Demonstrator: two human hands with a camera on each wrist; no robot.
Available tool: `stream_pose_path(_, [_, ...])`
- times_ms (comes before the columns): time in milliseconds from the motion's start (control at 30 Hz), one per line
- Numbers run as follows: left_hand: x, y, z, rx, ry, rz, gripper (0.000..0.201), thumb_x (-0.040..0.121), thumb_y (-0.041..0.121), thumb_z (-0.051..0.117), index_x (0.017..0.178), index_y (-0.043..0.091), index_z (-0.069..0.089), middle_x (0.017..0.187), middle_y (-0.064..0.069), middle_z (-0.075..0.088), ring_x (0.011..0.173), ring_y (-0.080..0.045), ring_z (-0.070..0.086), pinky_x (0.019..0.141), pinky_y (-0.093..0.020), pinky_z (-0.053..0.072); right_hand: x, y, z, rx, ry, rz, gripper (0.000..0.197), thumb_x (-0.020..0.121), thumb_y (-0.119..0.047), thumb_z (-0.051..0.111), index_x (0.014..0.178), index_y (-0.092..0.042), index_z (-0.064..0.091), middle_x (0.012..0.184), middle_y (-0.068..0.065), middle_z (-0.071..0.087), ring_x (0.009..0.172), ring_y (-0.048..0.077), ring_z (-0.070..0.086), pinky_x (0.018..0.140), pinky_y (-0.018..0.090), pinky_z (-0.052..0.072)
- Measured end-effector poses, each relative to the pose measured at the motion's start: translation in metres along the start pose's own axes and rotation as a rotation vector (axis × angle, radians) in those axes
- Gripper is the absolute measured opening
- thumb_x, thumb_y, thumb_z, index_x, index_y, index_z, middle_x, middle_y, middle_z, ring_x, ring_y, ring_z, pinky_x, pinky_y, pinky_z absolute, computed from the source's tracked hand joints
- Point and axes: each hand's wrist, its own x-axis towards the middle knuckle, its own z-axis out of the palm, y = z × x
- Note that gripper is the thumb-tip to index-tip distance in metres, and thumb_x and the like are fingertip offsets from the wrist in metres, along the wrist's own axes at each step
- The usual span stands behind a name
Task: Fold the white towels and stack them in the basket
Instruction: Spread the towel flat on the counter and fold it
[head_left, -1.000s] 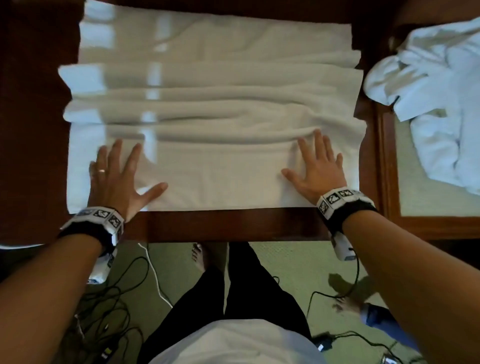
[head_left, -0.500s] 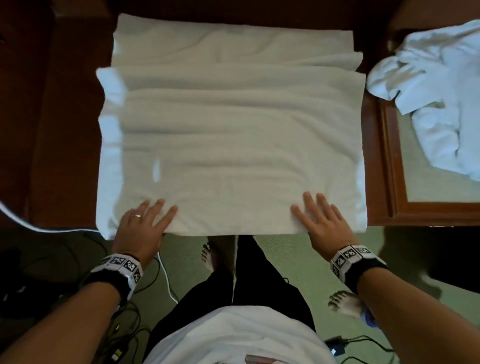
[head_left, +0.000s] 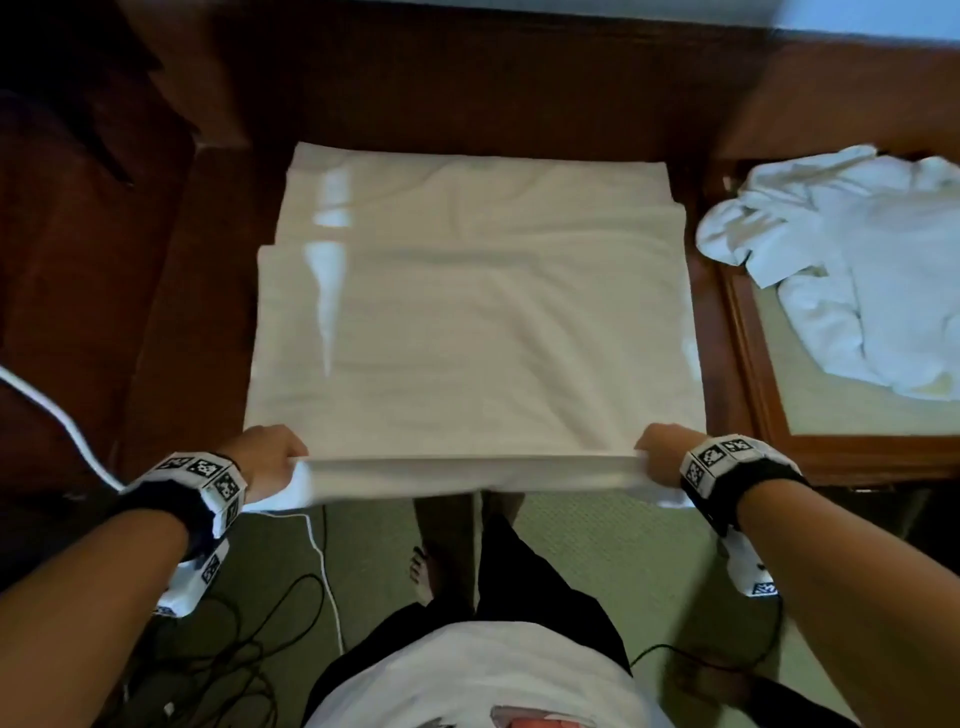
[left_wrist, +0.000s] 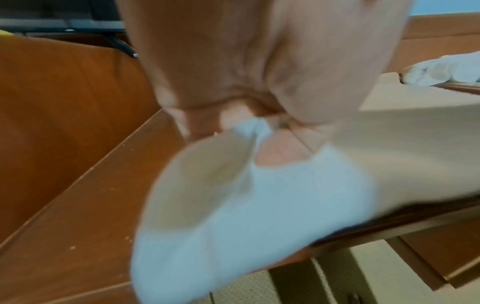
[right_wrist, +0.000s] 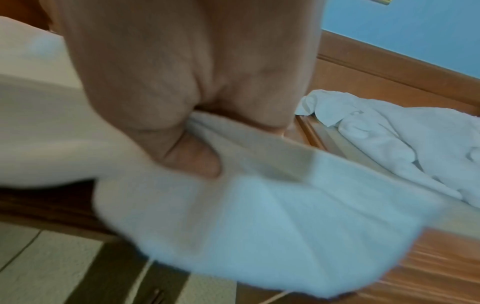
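A large white towel (head_left: 467, 338) lies spread over the dark wooden table (head_left: 171, 312), its near edge hanging past the table's front. My left hand (head_left: 270, 460) grips the near left corner, fingers curled round the cloth (left_wrist: 259, 185). My right hand (head_left: 662, 454) grips the near right corner of the towel (right_wrist: 259, 216) the same way. Both corners are lifted a little above the table edge. No basket shows in any view.
A crumpled heap of white towels (head_left: 857, 270) lies on a lower glass-topped side table (head_left: 852, 457) at the right. Cables (head_left: 223, 649) trail over the green carpet by my feet. A dark wooden chair or cabinet (head_left: 78, 208) stands at the left.
My hands slid back from flat on the towel to its near edge and closed on the two near corners. The towel has been drawn toward me and looks smoother.
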Motion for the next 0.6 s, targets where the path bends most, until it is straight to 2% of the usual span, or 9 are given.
stream_pose_path(67, [-0.005, 0.0, -0.002, -0.024, -0.126, 0.002, 0.023, 0.088, -0.003, 0.046, 0.077, 0.002, 0.066, 0.066, -0.009, 0.057, 0.066, -0.021, 0.057, 0.053, -0.024, 0.033, -0.005, 0.0, 0.006, 0.012, -0.114, 0.007, 0.024, 0.096, -0.012, 0.047, 0.096, -0.004, 0.069, 0.12, 0.014, 0.067, 0.113, 0.028, 0.063, 0.089, 0.029, 0.046])
stream_pose_path(133, [-0.007, -0.001, -0.01, -0.073, -0.145, 0.008, 0.023, 0.085, -0.005, 0.047, 0.068, 0.0, 0.061, 0.057, -0.008, 0.051, 0.058, -0.02, 0.052, 0.048, -0.024, 0.028, -0.007, 0.002, 0.001, -0.002, -0.112, 0.016, 0.026, 0.097, -0.009, 0.043, 0.097, -0.003, 0.069, 0.125, 0.016, 0.065, 0.117, 0.028, 0.061, 0.094, 0.028, 0.046])
stream_pose_path(167, [-0.005, -0.003, -0.015, -0.112, -0.115, 0.016, 0.029, 0.085, -0.005, 0.046, 0.061, 0.006, 0.057, 0.055, -0.003, 0.047, 0.056, -0.018, 0.047, 0.047, -0.023, 0.029, -0.004, 0.005, -0.005, -0.013, -0.076, 0.02, 0.025, 0.097, -0.009, 0.044, 0.094, -0.007, 0.069, 0.126, 0.015, 0.064, 0.118, 0.028, 0.06, 0.095, 0.029, 0.046])
stream_pose_path(200, [-0.001, -0.004, -0.021, -0.15, -0.071, 0.027, 0.032, 0.087, -0.006, 0.046, 0.061, 0.01, 0.055, 0.058, -0.002, 0.05, 0.057, -0.018, 0.048, 0.049, -0.023, 0.031, -0.001, 0.009, -0.014, -0.03, -0.021, 0.027, 0.024, 0.095, -0.009, 0.046, 0.096, -0.011, 0.069, 0.126, 0.013, 0.064, 0.117, 0.029, 0.061, 0.095, 0.03, 0.048])
stream_pose_path(300, [0.012, -0.003, -0.046, -0.221, 0.132, 0.047, 0.027, 0.092, -0.007, 0.045, 0.087, 0.009, 0.067, 0.082, -0.012, 0.064, 0.075, -0.027, 0.061, 0.063, -0.026, 0.041, 0.008, 0.017, -0.044, -0.012, 0.13, 0.057, 0.02, 0.09, -0.007, 0.047, 0.089, -0.018, 0.064, 0.118, 0.01, 0.066, 0.107, 0.029, 0.063, 0.082, 0.03, 0.048])
stream_pose_path(367, [0.019, 0.0, -0.065, -0.238, 0.244, 0.043, 0.03, 0.09, -0.01, 0.041, 0.078, 0.01, 0.06, 0.073, -0.015, 0.057, 0.067, -0.026, 0.056, 0.061, -0.03, 0.046, 0.013, 0.021, -0.066, 0.003, 0.224, 0.084, 0.027, 0.089, -0.005, 0.046, 0.103, -0.018, 0.066, 0.117, 0.01, 0.065, 0.105, 0.03, 0.062, 0.077, 0.03, 0.045])
stream_pose_path(433, [0.028, 0.002, -0.085, -0.253, 0.306, 0.026, 0.027, 0.087, -0.011, 0.039, 0.07, 0.0, 0.056, 0.065, -0.02, 0.054, 0.061, -0.029, 0.055, 0.058, -0.041, 0.055, 0.017, 0.023, -0.087, 0.011, 0.298, 0.109, 0.034, 0.089, -0.003, 0.047, 0.114, -0.017, 0.065, 0.116, 0.012, 0.065, 0.104, 0.032, 0.062, 0.076, 0.032, 0.046])
stream_pose_path(500, [0.037, 0.003, -0.103, -0.245, 0.338, 0.015, 0.026, 0.087, -0.011, 0.04, 0.069, -0.001, 0.056, 0.065, -0.022, 0.056, 0.064, -0.034, 0.061, 0.06, -0.049, 0.059, 0.026, 0.026, -0.106, 0.022, 0.368, 0.112, 0.035, 0.089, -0.003, 0.048, 0.116, -0.017, 0.066, 0.115, 0.015, 0.065, 0.103, 0.035, 0.062, 0.078, 0.035, 0.048])
stream_pose_path(600, [0.053, 0.006, -0.127, -0.213, 0.375, 0.008, 0.025, 0.087, -0.006, 0.041, 0.068, 0.002, 0.056, 0.068, -0.024, 0.058, 0.062, -0.036, 0.062, 0.056, -0.052, 0.059, 0.043, 0.03, -0.129, 0.043, 0.408, 0.104, 0.033, 0.086, -0.004, 0.051, 0.111, -0.018, 0.067, 0.112, 0.015, 0.064, 0.103, 0.037, 0.062, 0.075, 0.034, 0.045])
